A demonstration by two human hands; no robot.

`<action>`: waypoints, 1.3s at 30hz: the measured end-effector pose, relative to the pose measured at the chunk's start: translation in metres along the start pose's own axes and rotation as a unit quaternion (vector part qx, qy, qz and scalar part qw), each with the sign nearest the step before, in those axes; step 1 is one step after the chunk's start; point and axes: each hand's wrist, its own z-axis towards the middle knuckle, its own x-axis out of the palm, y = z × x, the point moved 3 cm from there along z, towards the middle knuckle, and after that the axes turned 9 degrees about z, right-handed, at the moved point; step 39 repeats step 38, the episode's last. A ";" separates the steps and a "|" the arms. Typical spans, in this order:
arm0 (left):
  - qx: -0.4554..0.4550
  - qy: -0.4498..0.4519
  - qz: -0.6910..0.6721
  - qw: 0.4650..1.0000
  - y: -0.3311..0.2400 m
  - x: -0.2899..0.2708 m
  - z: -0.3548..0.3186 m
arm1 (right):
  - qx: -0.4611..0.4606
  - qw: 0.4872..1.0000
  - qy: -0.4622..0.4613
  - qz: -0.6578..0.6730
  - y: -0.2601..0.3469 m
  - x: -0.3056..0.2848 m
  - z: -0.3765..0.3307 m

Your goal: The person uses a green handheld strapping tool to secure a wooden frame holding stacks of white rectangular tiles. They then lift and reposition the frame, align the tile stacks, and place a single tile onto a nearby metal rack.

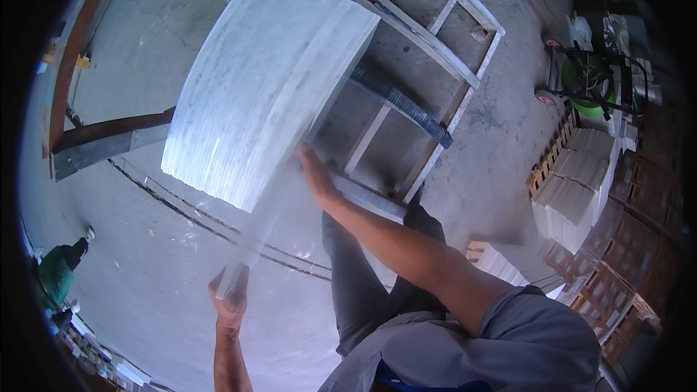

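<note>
— What surrounds the hands?
— A grey concrete floor (167, 247); stacked tiles (573, 189) far right.
— And held?
— A slab (250, 243) is gripped by left hand (231, 297), steadied by the flat right hand (314, 174), below the slab stack (268, 80).

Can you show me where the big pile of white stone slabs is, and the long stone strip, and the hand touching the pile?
stack of white slabs (268, 80), head view: middle of its top face.
stone strip (243, 261), head view: near its lower end, above the left hand.
right hand (314, 174), head view: back of the hand, against the stack's edge.
</note>
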 end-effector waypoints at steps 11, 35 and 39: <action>-0.096 -0.088 0.014 0.991 -0.085 -0.141 -0.097 | 0.023 0.983 0.106 -0.150 0.105 0.086 -0.136; 0.469 0.156 0.246 0.834 -0.568 0.140 -0.136 | -0.205 0.966 -0.058 0.145 0.212 -0.533 -0.381; 0.461 0.227 0.328 0.792 -0.655 0.203 -0.151 | -0.214 0.959 -0.111 0.148 0.229 -0.619 -0.430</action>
